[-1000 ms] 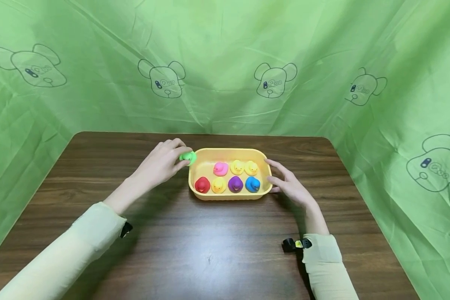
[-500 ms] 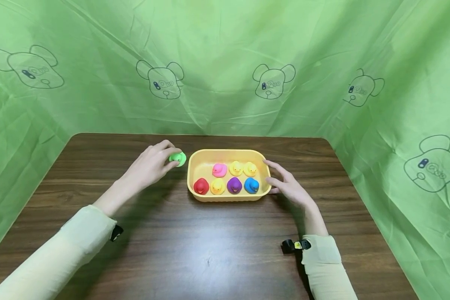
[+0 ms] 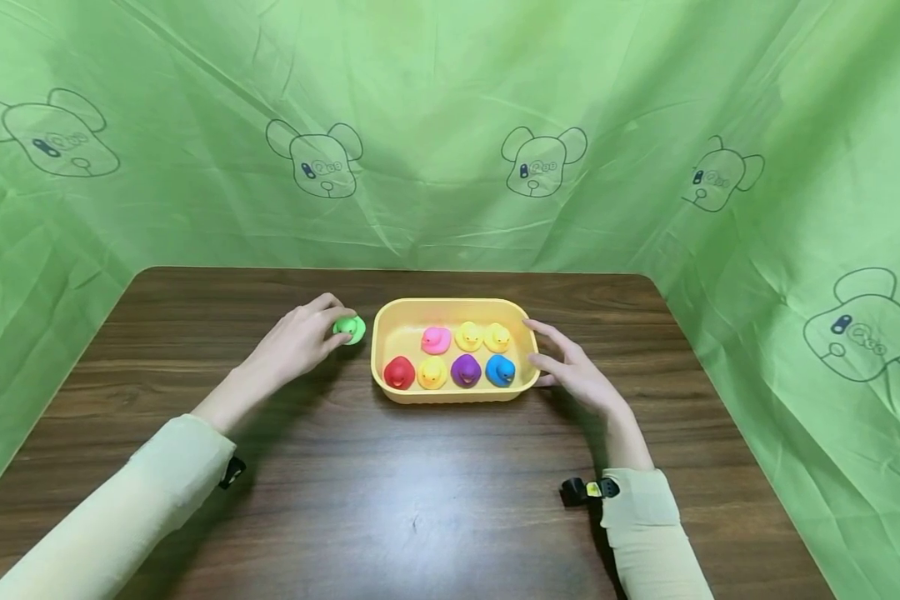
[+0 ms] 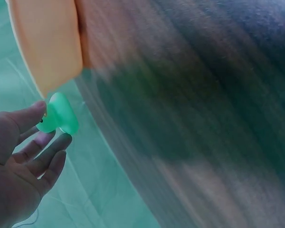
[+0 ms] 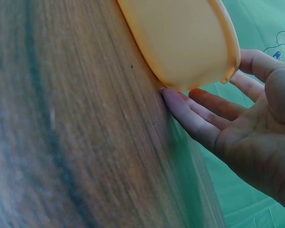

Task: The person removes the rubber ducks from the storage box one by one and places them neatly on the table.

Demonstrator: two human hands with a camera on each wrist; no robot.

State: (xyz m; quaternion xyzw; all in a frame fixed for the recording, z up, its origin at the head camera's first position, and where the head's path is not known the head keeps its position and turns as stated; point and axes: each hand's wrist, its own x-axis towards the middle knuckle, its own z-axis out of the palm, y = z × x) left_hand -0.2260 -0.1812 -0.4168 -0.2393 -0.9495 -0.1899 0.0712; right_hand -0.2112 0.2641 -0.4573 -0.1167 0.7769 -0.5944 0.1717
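Observation:
My left hand point(image 3: 294, 340) pinches a small green rubber duck point(image 3: 354, 331) just left of the yellow basket point(image 3: 455, 397). In the left wrist view the thumb and fingertips press the green duck point(image 4: 64, 114) from opposite sides. Fairly straight fingers of my right hand point(image 3: 581, 377) touch the basket's right end; in the right wrist view they lie along its outer wall point(image 5: 199, 61). Inside the basket sit a pink duck point(image 3: 437, 340), a red duck point(image 3: 400, 373), a purple duck point(image 3: 466, 371), a blue duck point(image 3: 500, 371) and three yellow ducks point(image 3: 432, 373).
A dark wood-grain table point(image 3: 420, 475) bears the basket near its far side. Green cloth point(image 3: 435, 217) printed with bear-like heads hangs behind the table and at both sides. A black wrist device point(image 3: 573, 492) is strapped at the right cuff.
My left hand has carried the green duck from over the basket's left rim leftward, then slightly down toward the table. The right hand has stayed at the basket's right end.

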